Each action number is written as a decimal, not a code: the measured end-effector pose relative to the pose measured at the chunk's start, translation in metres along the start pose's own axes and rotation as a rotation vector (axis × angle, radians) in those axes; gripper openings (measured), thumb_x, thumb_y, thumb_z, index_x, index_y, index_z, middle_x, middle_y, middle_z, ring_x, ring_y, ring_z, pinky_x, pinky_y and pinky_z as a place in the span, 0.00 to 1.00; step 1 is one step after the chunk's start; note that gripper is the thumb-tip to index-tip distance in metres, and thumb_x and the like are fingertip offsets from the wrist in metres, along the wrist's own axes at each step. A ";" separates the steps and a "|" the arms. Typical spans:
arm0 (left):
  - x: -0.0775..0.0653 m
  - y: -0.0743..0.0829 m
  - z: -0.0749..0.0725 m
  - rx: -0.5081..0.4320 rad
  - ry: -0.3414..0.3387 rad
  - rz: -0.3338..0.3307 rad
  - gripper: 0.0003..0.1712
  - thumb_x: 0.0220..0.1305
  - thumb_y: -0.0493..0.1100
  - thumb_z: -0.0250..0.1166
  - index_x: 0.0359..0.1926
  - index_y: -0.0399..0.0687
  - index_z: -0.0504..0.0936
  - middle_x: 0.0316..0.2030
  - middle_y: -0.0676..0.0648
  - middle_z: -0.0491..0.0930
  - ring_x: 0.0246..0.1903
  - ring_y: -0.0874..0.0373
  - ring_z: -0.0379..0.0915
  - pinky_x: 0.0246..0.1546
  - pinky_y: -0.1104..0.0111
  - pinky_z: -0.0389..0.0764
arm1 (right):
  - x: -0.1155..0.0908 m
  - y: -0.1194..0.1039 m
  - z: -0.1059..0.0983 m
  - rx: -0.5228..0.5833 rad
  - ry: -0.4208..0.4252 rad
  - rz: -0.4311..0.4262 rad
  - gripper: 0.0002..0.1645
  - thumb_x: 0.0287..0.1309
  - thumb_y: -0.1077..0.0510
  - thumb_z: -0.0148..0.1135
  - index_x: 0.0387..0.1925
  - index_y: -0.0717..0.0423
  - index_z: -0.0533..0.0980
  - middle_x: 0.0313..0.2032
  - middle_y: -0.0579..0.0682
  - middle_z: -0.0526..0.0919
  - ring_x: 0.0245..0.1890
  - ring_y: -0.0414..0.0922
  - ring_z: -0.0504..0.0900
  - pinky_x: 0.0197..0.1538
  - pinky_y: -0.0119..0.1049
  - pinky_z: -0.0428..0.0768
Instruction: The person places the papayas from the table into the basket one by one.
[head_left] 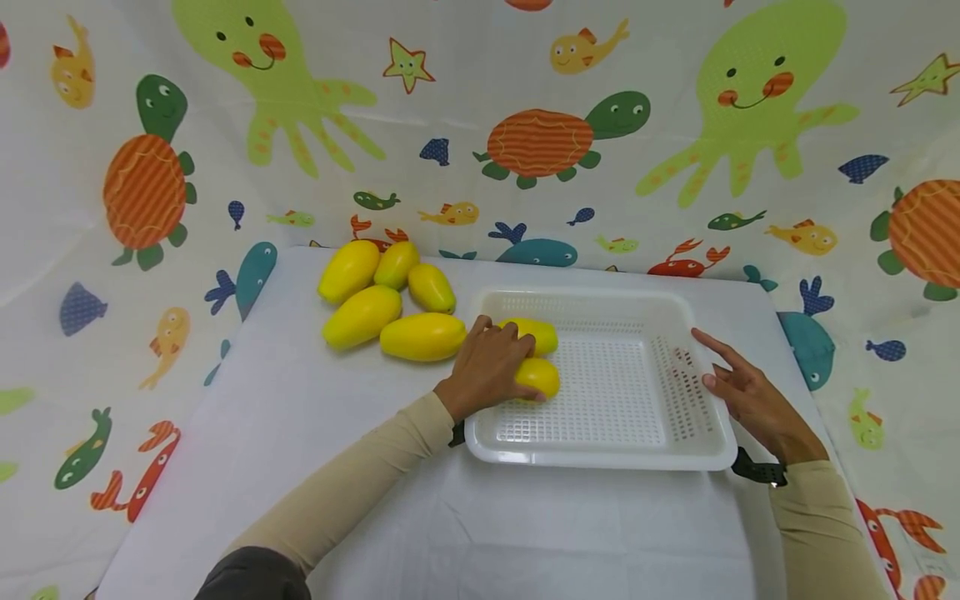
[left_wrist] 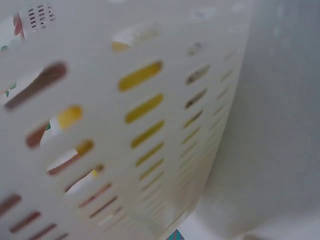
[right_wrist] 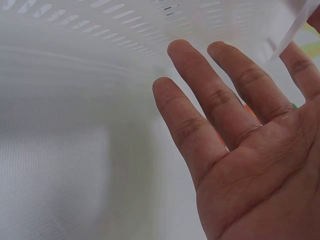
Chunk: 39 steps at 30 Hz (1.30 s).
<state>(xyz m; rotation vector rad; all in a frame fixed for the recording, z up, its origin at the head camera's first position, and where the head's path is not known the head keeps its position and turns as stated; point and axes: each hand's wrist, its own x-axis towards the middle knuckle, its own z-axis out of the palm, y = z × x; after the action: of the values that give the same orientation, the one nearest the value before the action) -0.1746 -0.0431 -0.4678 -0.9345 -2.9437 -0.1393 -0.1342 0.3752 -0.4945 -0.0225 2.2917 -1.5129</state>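
Observation:
A white slotted tray sits on the white table. Two yellow fruits lie in its left part: one under my left hand, whose fingers curl round it, and a second just behind those fingers. My right hand lies against the tray's right rim with straight fingers. The right wrist view shows that hand open, its fingertips by the tray wall. In the left wrist view, yellow fruit shows through the slots of the tray wall.
Several more yellow fruits lie in a cluster on the table, left of and behind the tray. A sea-animal patterned cloth hangs behind and at both sides. White tabletop stretches in front of the tray.

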 end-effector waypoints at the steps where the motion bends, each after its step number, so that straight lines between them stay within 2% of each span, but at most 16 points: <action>1: 0.000 0.000 0.000 0.001 -0.005 0.000 0.44 0.47 0.82 0.74 0.51 0.55 0.85 0.40 0.50 0.82 0.39 0.53 0.76 0.55 0.56 0.66 | 0.000 0.000 0.000 0.001 -0.001 -0.001 0.43 0.81 0.47 0.54 0.84 0.17 0.45 0.83 0.65 0.55 0.57 0.28 0.83 0.56 0.57 0.89; 7: -0.001 0.001 -0.002 0.002 -0.030 -0.001 0.45 0.47 0.83 0.72 0.54 0.56 0.85 0.43 0.51 0.83 0.42 0.54 0.77 0.57 0.56 0.67 | 0.000 0.000 0.001 0.019 -0.003 -0.008 0.44 0.81 0.49 0.55 0.84 0.18 0.45 0.82 0.62 0.59 0.56 0.29 0.85 0.54 0.55 0.89; 14: -0.003 0.001 -0.004 -0.005 -0.058 -0.001 0.44 0.48 0.82 0.72 0.54 0.58 0.84 0.41 0.51 0.82 0.41 0.54 0.74 0.58 0.56 0.66 | 0.001 0.001 0.001 0.028 -0.001 0.000 0.44 0.81 0.49 0.55 0.84 0.18 0.46 0.82 0.57 0.63 0.55 0.29 0.85 0.54 0.55 0.89; 19: -0.003 0.001 -0.005 -0.012 -0.065 0.007 0.44 0.48 0.82 0.73 0.55 0.57 0.85 0.41 0.52 0.82 0.42 0.54 0.74 0.59 0.56 0.65 | 0.001 0.002 0.001 0.036 -0.006 -0.002 0.45 0.80 0.50 0.56 0.84 0.18 0.45 0.82 0.58 0.61 0.55 0.29 0.85 0.54 0.57 0.89; 25: -0.004 0.002 -0.005 -0.020 -0.061 0.017 0.43 0.47 0.81 0.74 0.54 0.58 0.85 0.41 0.52 0.83 0.42 0.54 0.74 0.60 0.55 0.65 | 0.001 0.003 0.001 0.046 -0.009 -0.005 0.45 0.80 0.50 0.56 0.84 0.18 0.46 0.81 0.52 0.66 0.55 0.29 0.86 0.54 0.57 0.89; 33: -0.005 0.002 -0.009 -0.041 -0.066 0.016 0.43 0.47 0.80 0.75 0.55 0.58 0.86 0.44 0.52 0.84 0.44 0.53 0.75 0.61 0.54 0.66 | 0.001 0.003 0.002 0.021 -0.001 -0.002 0.44 0.81 0.48 0.55 0.84 0.17 0.45 0.82 0.63 0.58 0.55 0.28 0.84 0.54 0.56 0.89; 36: -0.006 -0.001 -0.017 -0.079 -0.059 -0.013 0.43 0.48 0.80 0.75 0.56 0.59 0.85 0.48 0.51 0.83 0.49 0.52 0.76 0.65 0.51 0.66 | 0.000 0.002 0.002 0.016 -0.001 -0.006 0.44 0.81 0.48 0.55 0.84 0.18 0.45 0.83 0.65 0.56 0.55 0.27 0.84 0.54 0.57 0.89; 39: -0.008 -0.010 -0.029 -0.125 -0.018 -0.043 0.43 0.50 0.80 0.74 0.58 0.60 0.84 0.51 0.50 0.83 0.54 0.51 0.77 0.70 0.47 0.65 | 0.000 0.001 0.002 0.007 0.000 -0.008 0.44 0.81 0.48 0.55 0.84 0.18 0.45 0.83 0.66 0.55 0.55 0.27 0.83 0.55 0.57 0.89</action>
<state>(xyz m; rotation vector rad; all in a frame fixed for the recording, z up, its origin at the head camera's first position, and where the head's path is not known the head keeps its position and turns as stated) -0.1730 -0.0587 -0.4406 -0.8911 -3.0030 -0.3209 -0.1332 0.3740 -0.4964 -0.0291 2.2892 -1.5249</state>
